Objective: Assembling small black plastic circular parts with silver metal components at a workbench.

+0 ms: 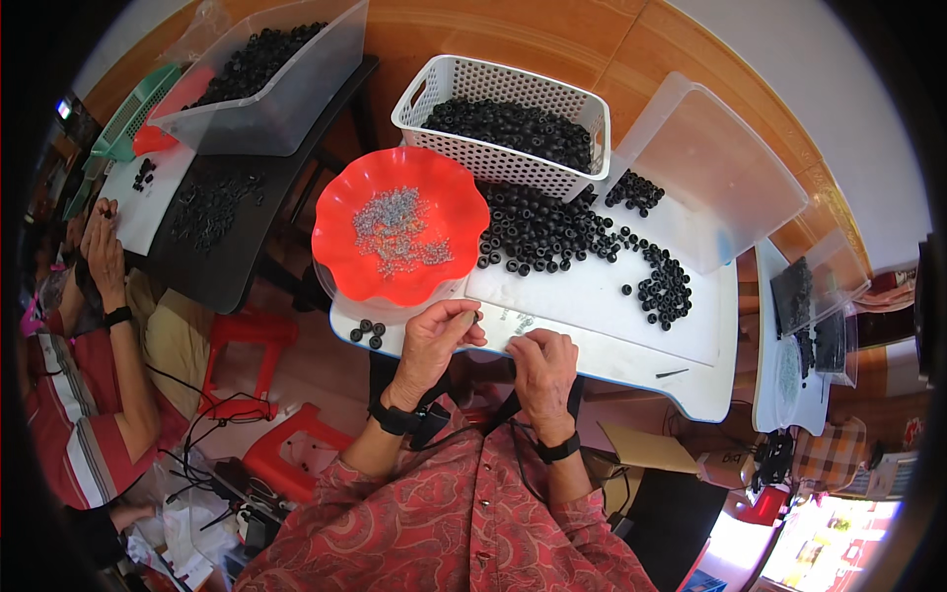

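Near the table's front edge, my left hand (440,343) is closed with thumb and forefinger pinching a small dark round piece (477,316). To its right, my right hand (545,373) has its fingers curled together over the edge; whatever they may hold is hidden. A few tiny pale pieces (520,321) lie on the table between and beyond the hands. Beyond my left hand stands a red wavy-rimmed bowl (340,266) with many small shiny silvery pieces (395,232) in it. A heap of black round pieces with holes (538,229) spreads over the white board (592,301).
A white perforated basket (503,156) of black pieces stands at the back, with a clear plastic bin (720,178) tipped beside it. Several black pieces (367,333) sit at the table's left corner. At the left another person's hands (104,247) work by a black table (232,261). Red stools (247,355) stand below.
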Motion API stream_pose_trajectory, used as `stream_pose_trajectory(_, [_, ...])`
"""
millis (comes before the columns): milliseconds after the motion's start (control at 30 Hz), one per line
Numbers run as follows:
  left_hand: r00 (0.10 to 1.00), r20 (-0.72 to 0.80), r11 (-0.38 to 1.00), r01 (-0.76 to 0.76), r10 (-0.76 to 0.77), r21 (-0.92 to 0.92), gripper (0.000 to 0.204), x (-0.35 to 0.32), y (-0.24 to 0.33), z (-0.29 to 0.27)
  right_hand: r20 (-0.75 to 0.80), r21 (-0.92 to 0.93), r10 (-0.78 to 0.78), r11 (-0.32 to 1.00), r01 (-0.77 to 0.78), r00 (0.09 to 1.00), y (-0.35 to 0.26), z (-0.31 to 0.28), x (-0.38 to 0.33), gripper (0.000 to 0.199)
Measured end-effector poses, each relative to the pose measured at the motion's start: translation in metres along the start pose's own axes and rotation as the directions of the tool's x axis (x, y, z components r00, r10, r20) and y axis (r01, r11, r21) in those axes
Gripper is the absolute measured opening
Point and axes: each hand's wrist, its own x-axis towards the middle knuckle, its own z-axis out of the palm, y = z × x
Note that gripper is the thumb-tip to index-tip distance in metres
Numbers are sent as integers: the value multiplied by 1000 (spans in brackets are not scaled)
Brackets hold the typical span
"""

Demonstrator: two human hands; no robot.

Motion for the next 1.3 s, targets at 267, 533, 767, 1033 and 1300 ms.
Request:
stream_pose_trajectory(267, [1000, 6, 1000, -5, 5, -7, 21, 0, -1, -1, 31, 28, -6, 1000, 5, 1000, 3, 1, -1, 16])
stream_pose_trajectory(533, [1000, 8, 1000, -2, 3, -7, 21, -1, 1, -1, 158, 442, 456, 761, -476, 876, -3, -3, -1, 1])
stream_pose_trajectory(767, [1000, 9, 1000, 16, -16, 6, 20, 1, 0, 2, 289, 727, 521, 427, -538, 803, 3, -3, -2, 15])
stream_pose_trajectory(1033, [999, 32, 998, 27, -29, 65, 21, 0, 3, 8, 293, 761, 480, 407, -506, 827, -5, -11, 1, 22])
stream_pose_trajectory(1300, [990, 102, 988, 108, -97, -112, 23, -1, -1, 17, 202, 686, 394, 597, -416, 897, -11, -15, 5, 25])
